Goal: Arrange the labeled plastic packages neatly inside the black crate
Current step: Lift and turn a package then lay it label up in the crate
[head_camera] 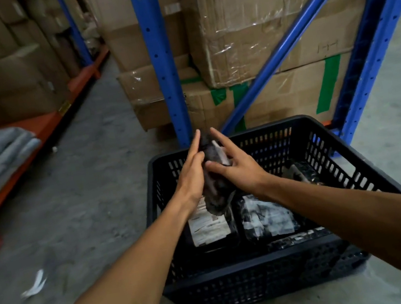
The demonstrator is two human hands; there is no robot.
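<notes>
Dark plastic package point(214, 176), blurred, pressed between both hands, above black crate point(257, 283)

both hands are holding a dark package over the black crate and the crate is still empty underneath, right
Not quite. Both hands, the left hand and the right hand, do hold a dark package over the black crate, but the crate is not empty: the head view shows labeled packages lying in it.
</notes>
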